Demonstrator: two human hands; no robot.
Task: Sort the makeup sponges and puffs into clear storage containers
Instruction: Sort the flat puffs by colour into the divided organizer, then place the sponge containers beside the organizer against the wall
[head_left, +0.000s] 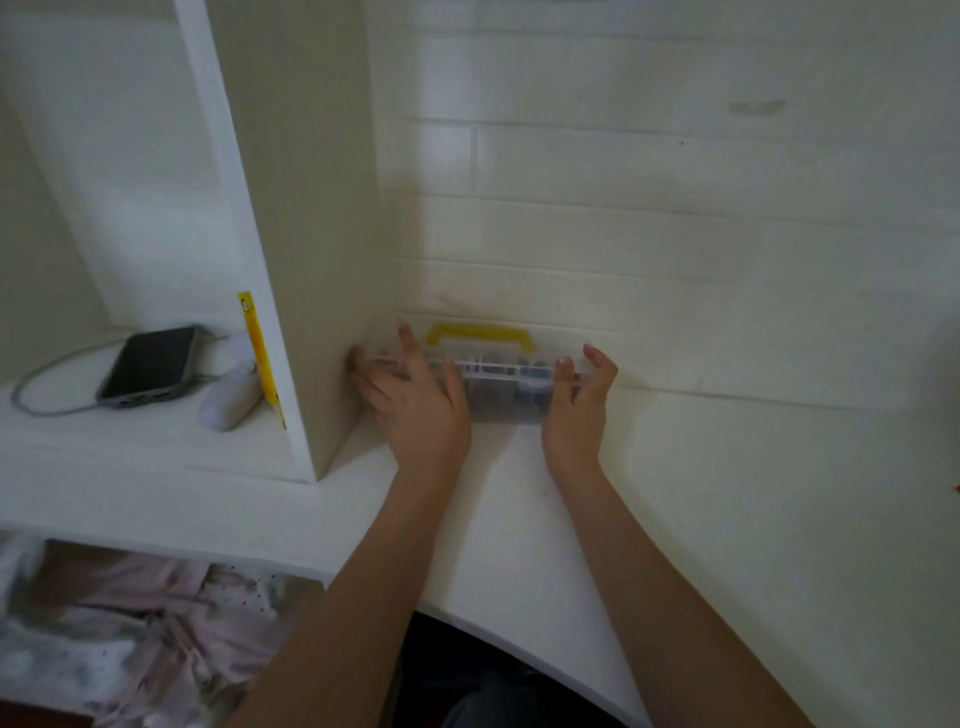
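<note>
A clear storage container (498, 387) with a yellow handle (480, 332) stands on the white counter (675, 519), pushed back against the tiled wall. Dark and bluish items show dimly through its walls; I cannot tell what they are. My left hand (415, 405) lies over the container's left end with its fingers spread, close to the cabinet panel. My right hand (579, 405) grips the right end, thumb in front and fingers curled round the corner. No loose sponges or puffs are in view.
A tall white cabinet panel (311, 208) rises just left of the container. Beyond it, a shelf holds a dark phone (150, 366) on a cable, a small white device (231, 400) and an upright yellow strip (257, 353). Pinkish fabrics (130, 623) fill the space below.
</note>
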